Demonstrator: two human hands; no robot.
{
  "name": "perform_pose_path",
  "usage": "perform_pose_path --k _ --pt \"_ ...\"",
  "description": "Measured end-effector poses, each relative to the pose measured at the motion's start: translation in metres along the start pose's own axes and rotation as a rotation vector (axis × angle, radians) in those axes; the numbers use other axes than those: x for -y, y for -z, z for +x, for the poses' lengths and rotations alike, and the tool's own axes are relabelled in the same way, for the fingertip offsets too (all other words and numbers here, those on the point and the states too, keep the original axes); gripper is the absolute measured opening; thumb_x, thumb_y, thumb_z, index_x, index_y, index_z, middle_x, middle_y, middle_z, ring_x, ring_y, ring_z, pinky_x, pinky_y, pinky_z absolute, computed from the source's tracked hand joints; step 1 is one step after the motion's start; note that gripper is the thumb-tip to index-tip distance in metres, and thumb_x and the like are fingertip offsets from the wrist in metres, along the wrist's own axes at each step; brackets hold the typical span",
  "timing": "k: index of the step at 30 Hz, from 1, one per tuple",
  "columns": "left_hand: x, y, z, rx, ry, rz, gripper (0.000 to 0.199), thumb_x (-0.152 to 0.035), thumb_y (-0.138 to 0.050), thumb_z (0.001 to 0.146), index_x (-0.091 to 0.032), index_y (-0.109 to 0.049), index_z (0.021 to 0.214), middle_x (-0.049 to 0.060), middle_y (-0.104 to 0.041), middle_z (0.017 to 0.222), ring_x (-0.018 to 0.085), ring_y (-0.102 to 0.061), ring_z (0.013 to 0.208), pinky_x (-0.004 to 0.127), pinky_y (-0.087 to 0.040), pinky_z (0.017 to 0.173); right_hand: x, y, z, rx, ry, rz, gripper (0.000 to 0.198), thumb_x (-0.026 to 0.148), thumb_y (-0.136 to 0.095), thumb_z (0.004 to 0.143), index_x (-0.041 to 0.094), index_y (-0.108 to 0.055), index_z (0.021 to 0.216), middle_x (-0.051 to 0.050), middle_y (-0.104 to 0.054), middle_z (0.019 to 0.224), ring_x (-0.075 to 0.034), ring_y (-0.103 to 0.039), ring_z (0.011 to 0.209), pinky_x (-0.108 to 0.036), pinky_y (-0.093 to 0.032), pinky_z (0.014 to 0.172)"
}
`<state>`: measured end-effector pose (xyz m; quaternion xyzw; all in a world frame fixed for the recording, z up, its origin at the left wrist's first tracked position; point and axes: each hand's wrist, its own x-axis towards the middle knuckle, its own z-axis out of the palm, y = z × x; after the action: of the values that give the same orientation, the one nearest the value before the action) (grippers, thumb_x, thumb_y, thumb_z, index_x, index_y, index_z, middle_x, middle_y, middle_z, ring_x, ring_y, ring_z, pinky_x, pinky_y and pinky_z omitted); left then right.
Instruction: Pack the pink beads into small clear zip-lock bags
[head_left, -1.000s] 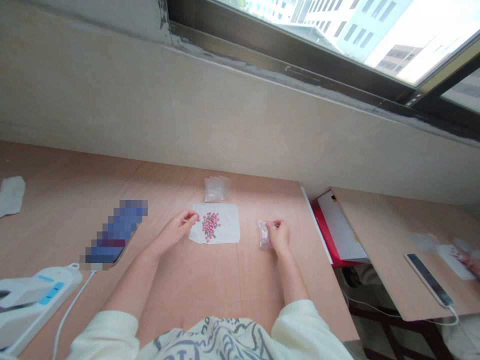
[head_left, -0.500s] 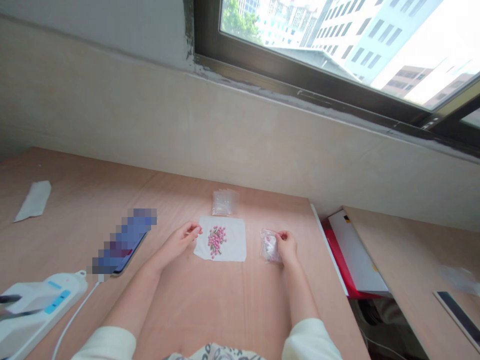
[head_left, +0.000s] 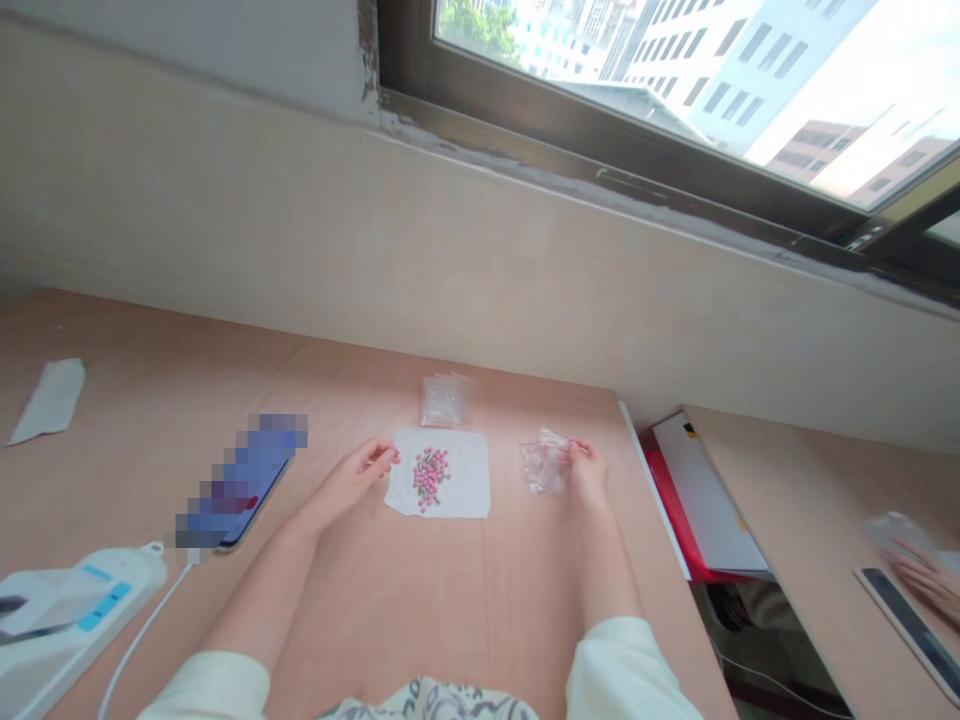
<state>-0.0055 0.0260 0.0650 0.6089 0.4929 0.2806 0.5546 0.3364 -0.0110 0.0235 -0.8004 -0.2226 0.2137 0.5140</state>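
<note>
A small pile of pink beads (head_left: 430,478), with some green among them, lies on a white sheet (head_left: 469,475) on the table. At the sheet's left edge is my left hand (head_left: 367,468), its thumb and fingers pinched together; what they hold, if anything, is too small to make out. My right hand (head_left: 590,472), to the right of the sheet, pinches a small clear plastic bag (head_left: 556,441) by its edge. Beneath and left of that bag, more clear plastic packets (head_left: 540,472) rest on the table. Beyond the sheet lies a stack of clear bags (head_left: 444,400).
A phone (head_left: 247,490) with a white cable and a white power strip (head_left: 82,600) lie to the left. Far left is a paper scrap (head_left: 49,400). Another person's hand (head_left: 928,582) shows on the right-hand table, beside clear plastic (head_left: 896,530). Folders (head_left: 709,500) fill the gap between the tables.
My right hand has raised a clear bag off the packets and shifted slightly right. The left hand stays pinched by the sheet. Another person's hand has appeared at the far right.
</note>
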Motion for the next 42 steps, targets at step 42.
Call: perform_pose_path --k 42 --pt "-0.003 -0.007 0.0 0.038 0.003 -0.049 0.021 -0.036 -0.046 0.068 -0.016 -0.054 0.071 0.003 -0.059 0.074 0.016 -0.054 0.071 0.027 -0.042 0.066 0.067 -0.107 -0.068 0.434 0.528 -0.181 0.016 0.017 -0.046 0.063 0.018 -0.062 0.066 -0.005 -0.064 0.07 -0.018 -0.057 0.068 -0.031 -0.04 0.067"
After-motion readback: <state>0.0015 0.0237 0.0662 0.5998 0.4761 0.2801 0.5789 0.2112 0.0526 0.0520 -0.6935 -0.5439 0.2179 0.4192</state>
